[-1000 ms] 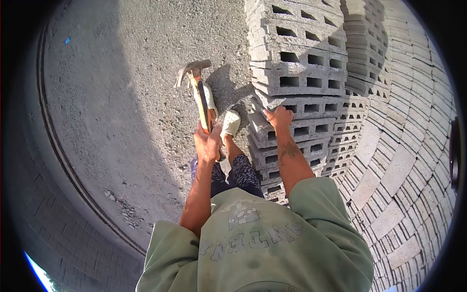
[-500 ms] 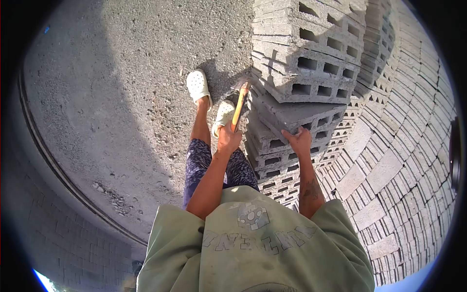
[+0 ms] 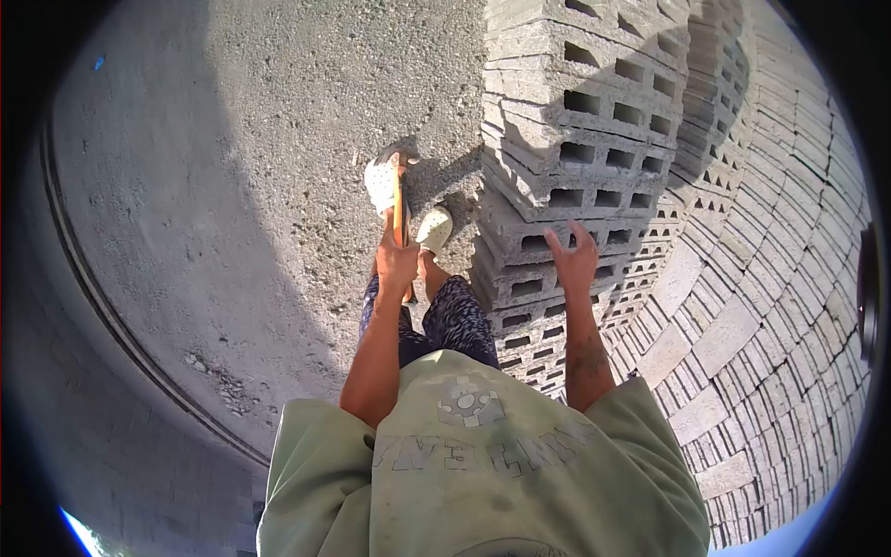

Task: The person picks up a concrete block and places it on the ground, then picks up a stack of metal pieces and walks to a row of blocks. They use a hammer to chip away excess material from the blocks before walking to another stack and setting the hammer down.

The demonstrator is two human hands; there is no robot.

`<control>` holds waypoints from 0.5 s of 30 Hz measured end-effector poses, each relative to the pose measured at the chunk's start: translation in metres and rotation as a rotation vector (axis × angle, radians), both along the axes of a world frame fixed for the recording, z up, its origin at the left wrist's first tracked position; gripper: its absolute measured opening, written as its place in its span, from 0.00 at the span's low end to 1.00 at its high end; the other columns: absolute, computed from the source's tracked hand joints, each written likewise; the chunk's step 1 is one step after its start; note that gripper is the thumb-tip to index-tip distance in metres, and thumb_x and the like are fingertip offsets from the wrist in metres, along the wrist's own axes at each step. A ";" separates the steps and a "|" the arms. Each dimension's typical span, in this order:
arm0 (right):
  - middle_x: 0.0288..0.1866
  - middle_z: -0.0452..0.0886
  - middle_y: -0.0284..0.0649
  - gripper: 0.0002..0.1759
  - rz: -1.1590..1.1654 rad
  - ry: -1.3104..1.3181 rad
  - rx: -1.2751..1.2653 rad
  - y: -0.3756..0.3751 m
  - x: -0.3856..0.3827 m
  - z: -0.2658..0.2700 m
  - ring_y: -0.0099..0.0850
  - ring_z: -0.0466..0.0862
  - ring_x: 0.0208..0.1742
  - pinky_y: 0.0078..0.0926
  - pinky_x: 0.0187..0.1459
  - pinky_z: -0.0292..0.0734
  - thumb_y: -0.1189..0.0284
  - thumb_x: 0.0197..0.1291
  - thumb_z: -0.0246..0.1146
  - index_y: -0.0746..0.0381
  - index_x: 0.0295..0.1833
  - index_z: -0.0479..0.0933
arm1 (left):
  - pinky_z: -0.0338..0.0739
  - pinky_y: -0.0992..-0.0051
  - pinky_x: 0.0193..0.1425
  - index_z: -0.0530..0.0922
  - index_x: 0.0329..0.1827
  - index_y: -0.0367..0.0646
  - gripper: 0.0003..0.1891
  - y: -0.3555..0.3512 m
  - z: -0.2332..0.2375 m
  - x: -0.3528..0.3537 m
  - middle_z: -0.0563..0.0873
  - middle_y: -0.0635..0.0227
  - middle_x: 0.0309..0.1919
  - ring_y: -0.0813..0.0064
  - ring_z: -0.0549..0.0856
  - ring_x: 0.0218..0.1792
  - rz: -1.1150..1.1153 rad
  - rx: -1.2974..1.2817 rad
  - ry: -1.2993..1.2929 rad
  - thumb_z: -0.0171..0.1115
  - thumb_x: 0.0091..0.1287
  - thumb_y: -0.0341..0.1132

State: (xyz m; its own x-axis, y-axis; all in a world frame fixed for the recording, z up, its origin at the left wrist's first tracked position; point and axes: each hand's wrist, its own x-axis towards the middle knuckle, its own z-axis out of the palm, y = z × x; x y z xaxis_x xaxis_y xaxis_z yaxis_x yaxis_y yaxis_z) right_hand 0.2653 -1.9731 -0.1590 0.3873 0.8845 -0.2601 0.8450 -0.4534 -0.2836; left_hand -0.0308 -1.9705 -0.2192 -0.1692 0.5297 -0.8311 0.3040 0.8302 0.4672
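My left hand (image 3: 397, 264) is closed round the orange handle of a hammer (image 3: 400, 206). The hammer's dark head is up over one cream clog (image 3: 380, 183), and the handle's lower end shows below my fist. My right hand (image 3: 576, 261) has its fingers spread and holds nothing. It overlaps the holed face of a grey hollow concrete block (image 3: 506, 243) in a tall stack. Above that block, the upper blocks (image 3: 522, 174) rest in layers with rows of rectangular holes facing right.
Gravel ground (image 3: 297, 111) spreads to the left, partly shaded. More stacked blocks (image 3: 733, 325) curve along the right side. A long dark line (image 3: 111, 320) runs over the ground at far left. My other clog (image 3: 434, 228) stands close to the stack.
The hammer has swung left, away from the stack, in my left hand. My right hand has lifted off the block and spread. That block's exposed top ledge has shrunk, and it sits nearer flush.
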 end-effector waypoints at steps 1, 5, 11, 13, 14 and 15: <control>0.37 0.82 0.51 0.31 0.110 -0.105 0.091 0.018 -0.002 -0.018 0.44 0.82 0.42 0.36 0.53 0.71 0.51 0.44 0.70 0.71 0.39 0.80 | 0.75 0.69 0.28 0.75 0.49 0.34 0.20 0.010 0.006 -0.002 0.80 0.56 0.23 0.68 0.81 0.22 -0.048 -0.023 0.016 0.58 0.53 0.33; 0.30 0.82 0.51 0.34 0.096 -0.307 -0.570 0.073 -0.018 -0.063 0.44 0.82 0.37 0.37 0.59 0.63 0.42 0.44 0.65 0.68 0.31 0.81 | 0.74 0.69 0.31 0.75 0.47 0.34 0.19 0.041 0.020 -0.002 0.80 0.56 0.22 0.68 0.79 0.22 0.028 0.029 -0.085 0.57 0.52 0.34; 0.25 0.81 0.51 0.28 0.082 -0.215 -0.302 0.052 -0.003 -0.076 0.47 0.81 0.32 0.38 0.54 0.64 0.48 0.39 0.66 0.66 0.22 0.79 | 0.66 0.79 0.19 0.72 0.33 0.38 0.05 0.115 0.080 -0.021 0.74 0.71 0.16 0.82 0.71 0.15 0.288 0.262 -0.203 0.57 0.55 0.29; 0.24 0.81 0.50 0.28 0.107 -0.205 -0.298 0.050 0.002 -0.080 0.47 0.80 0.31 0.38 0.52 0.65 0.48 0.38 0.67 0.67 0.21 0.79 | 0.63 0.80 0.16 0.71 0.32 0.38 0.03 0.131 0.096 -0.032 0.72 0.72 0.14 0.84 0.69 0.12 0.483 0.400 -0.270 0.57 0.57 0.24; 0.20 0.78 0.51 0.30 0.129 -0.164 -0.240 0.047 0.009 -0.078 0.49 0.80 0.27 0.41 0.43 0.69 0.47 0.36 0.68 0.68 0.19 0.77 | 0.63 0.80 0.16 0.72 0.30 0.38 0.02 0.138 0.106 -0.034 0.72 0.72 0.14 0.84 0.69 0.13 0.573 0.468 -0.318 0.57 0.57 0.23; 0.15 0.75 0.52 0.33 0.141 -0.125 -0.189 0.042 0.013 -0.075 0.50 0.79 0.23 0.44 0.34 0.72 0.46 0.34 0.70 0.70 0.18 0.75 | 0.64 0.80 0.16 0.71 0.31 0.37 0.02 0.141 0.108 -0.036 0.72 0.70 0.14 0.84 0.69 0.12 0.583 0.589 -0.363 0.55 0.59 0.22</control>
State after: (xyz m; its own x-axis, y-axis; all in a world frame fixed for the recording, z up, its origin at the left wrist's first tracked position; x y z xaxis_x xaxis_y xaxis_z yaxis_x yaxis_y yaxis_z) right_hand 0.2785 -1.9313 -0.2335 0.3028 0.8725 -0.3835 0.9269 -0.3633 -0.0946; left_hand -0.0666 -1.8299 -0.1112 -0.3244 0.7987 -0.5068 -0.3383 0.4023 0.8507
